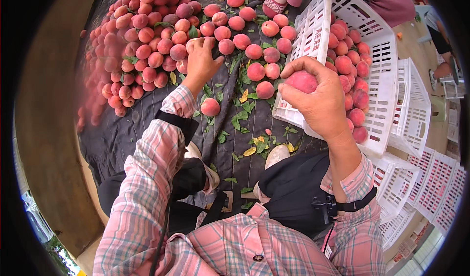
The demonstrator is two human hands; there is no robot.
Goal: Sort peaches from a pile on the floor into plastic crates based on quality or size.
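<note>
Between the thumb and fingers of my right hand [317, 92] is a red peach [302, 81], held up beside the near wall of a white plastic crate [380, 103]. Many peaches [344, 64] lie inside that crate. My left hand [204, 60] reaches over the right edge of a large heap of peaches [147, 35], its fingers on a paler peach [191, 45] that they partly cover; how firmly they grip it cannot be told. Loose peaches [254, 52] are spread between the heap and the crate, and a single peach [210, 107] sits nearer to me on the dark cloth [147, 129].
Green and yellow leaves [240, 118] litter the cloth. More white crates [413, 107] stand at the right, some with peaches. Another person's foot [274, 5] and leg are beyond the crate's left side. A brown surface [47, 129] borders the cloth at left.
</note>
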